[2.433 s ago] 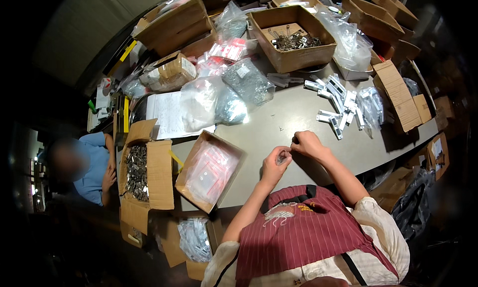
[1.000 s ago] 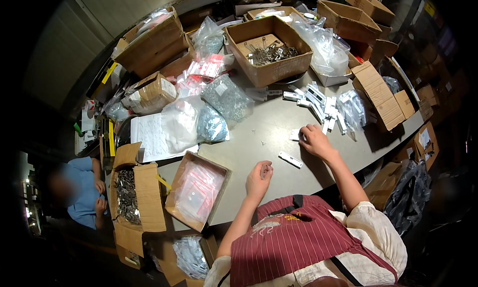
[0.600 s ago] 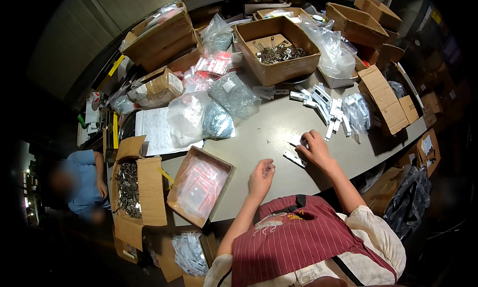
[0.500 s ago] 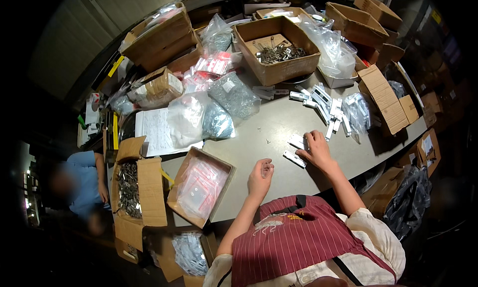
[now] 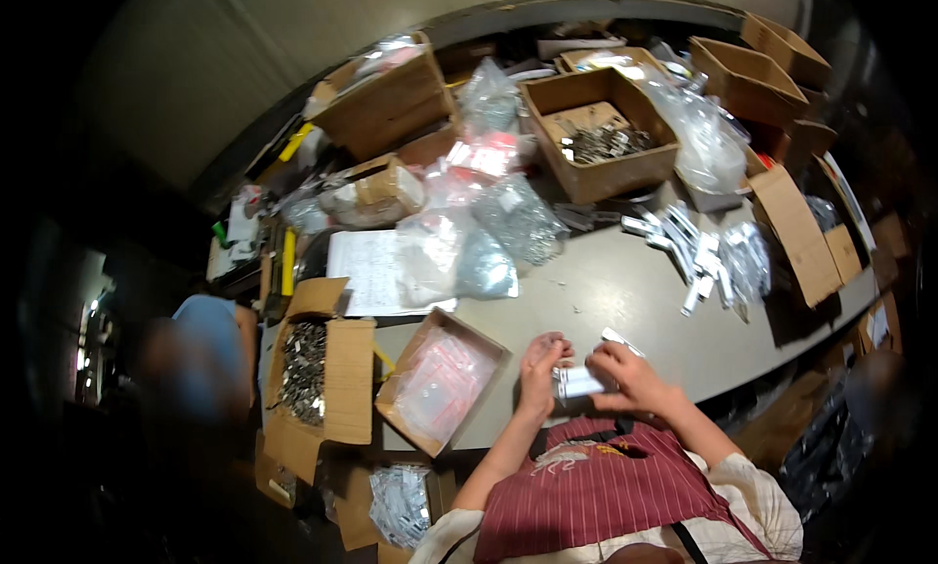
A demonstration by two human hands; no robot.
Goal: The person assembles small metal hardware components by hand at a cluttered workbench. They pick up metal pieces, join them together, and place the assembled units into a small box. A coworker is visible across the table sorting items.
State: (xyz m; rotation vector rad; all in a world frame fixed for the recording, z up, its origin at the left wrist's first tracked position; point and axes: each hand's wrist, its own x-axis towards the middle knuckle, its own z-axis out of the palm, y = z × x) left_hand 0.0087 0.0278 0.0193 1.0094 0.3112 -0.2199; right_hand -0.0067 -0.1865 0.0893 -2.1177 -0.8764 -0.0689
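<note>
Left hand, at lower centre of the frame, has its fingers curled by the left end of the pale oblong piece, though whether it grips I cannot tell. Beside it, the right hand holds this piece's other end; it seems light, stiff and rather slippery, so the long edges should give surer hold.

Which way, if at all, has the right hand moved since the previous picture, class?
Yes: the right hand has moved toward the red apron, away from the far box of metal parts.
</note>
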